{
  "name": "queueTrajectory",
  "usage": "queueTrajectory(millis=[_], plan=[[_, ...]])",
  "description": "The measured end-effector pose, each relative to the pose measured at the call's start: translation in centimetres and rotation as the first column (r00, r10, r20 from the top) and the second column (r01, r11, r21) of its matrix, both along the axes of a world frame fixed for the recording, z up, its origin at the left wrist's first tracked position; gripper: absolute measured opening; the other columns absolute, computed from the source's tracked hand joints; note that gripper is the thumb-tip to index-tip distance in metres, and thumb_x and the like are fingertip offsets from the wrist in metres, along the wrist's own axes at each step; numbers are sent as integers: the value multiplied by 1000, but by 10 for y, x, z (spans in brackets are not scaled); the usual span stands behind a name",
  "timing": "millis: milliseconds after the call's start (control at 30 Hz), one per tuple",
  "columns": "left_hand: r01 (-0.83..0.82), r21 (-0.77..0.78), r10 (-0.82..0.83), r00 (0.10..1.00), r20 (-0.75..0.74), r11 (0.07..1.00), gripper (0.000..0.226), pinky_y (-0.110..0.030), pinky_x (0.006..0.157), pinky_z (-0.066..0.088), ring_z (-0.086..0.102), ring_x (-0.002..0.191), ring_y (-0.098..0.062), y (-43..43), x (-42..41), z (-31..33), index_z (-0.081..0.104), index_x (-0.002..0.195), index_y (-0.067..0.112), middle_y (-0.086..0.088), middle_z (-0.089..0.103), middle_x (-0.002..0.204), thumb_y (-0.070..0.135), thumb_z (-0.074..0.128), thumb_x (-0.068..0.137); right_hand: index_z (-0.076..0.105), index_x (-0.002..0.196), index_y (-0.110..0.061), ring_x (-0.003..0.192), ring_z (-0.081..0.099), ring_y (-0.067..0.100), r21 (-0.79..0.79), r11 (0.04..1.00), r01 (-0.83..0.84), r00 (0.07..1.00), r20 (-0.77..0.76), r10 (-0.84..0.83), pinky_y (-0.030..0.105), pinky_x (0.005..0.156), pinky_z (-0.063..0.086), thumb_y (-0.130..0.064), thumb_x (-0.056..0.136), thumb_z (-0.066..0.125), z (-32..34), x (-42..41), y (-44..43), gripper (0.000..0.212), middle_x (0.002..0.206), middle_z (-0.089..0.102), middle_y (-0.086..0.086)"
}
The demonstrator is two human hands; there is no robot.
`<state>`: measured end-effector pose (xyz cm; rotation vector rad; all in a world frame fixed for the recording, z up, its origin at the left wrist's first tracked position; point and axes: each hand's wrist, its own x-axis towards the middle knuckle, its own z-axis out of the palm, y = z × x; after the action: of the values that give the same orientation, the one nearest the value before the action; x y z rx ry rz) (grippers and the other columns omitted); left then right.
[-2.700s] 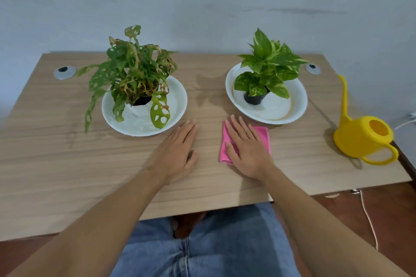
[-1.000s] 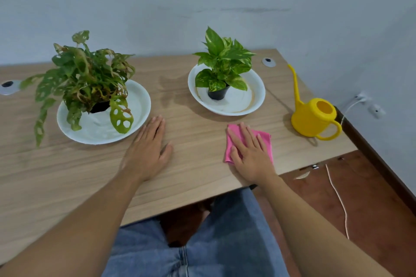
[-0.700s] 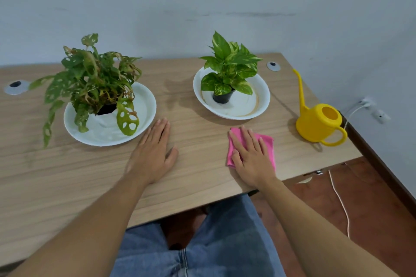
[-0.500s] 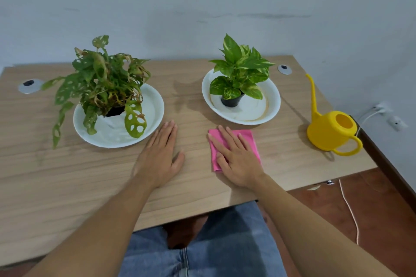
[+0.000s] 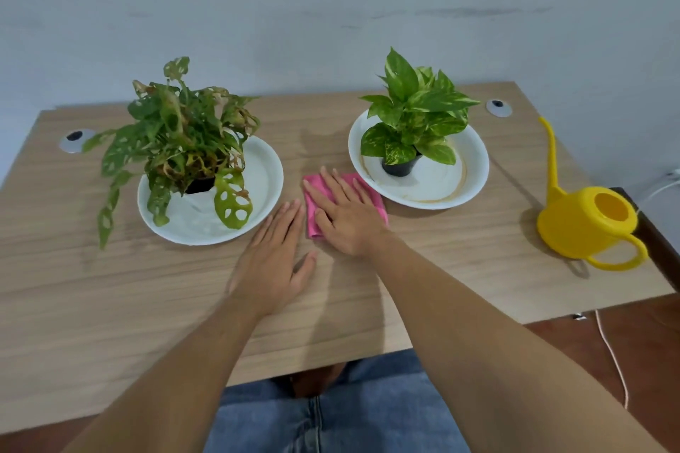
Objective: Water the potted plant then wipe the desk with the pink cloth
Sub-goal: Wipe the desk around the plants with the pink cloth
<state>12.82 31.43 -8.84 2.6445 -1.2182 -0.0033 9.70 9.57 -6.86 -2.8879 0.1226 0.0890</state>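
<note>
My right hand (image 5: 346,217) lies flat, fingers (image 5: 336,195) spread, on the pink cloth (image 5: 378,206), on the counter (image 5: 460,261) just beside the right-hand plate (image 5: 476,173). It looks soft and light, so likely to bunch. I'd press through its middle.

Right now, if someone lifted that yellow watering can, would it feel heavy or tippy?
The yellow watering can looks like thin plastic, so probably light, though any water inside is not visible. Squat and wide, it likely sits steady; lifted by the loop handle, the long spout might swing it.
</note>
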Motion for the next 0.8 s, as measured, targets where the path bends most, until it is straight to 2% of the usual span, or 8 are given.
queueTrajectory(millis=[233,333,467,600,800], plan=[[10,15,-10,1000,-4,1000,83,-44,140,13,0,173,-15,2,0,-1,12,177,13,-2,5,187,57,35,110,0,172,-47,166,-13,12,12,999,32,999,36,-32,47,133,-7,-49,111,16,-1,-35,0,62,182,-10,-6],[14,29,-14,1000,-24,999,85,-43,140,11,-3,172,-14,2,0,1,9,177,14,-1,2,187,59,32,109,0,171,-48,167,-10,12,0,999,36,998,57,-36,44,133,-6,-48,113,18,0,-65,-11,61,182,-9,-8],[8,43,-7,1000,-27,999,87,-40,140,6,-5,172,-12,4,0,2,6,178,15,2,-1,187,62,27,108,0,170,-51,167,-6,12,-17,997,74,996,44,-73,48,134,-1,-50,114,19,-2,-107,-34,60,182,-2,-8],[14,26,-13,999,-43,1000,89,-34,139,-2,1,172,-15,4,1,4,13,177,14,-1,6,187,62,32,105,-1,170,-52,168,-5,13,-7,991,130,991,-1,-130,49,134,2,-53,112,16,1,-143,-61,60,182,-1,-8],[10,0,-10,998,-58,1000,91,-37,139,3,5,172,-17,4,-1,6,16,177,12,-3,9,186,64,29,103,1,171,-48,166,-11,7,-38,976,213,977,2,-213,48,135,1,-53,112,15,0,-174,-87,61,182,1,-8]])
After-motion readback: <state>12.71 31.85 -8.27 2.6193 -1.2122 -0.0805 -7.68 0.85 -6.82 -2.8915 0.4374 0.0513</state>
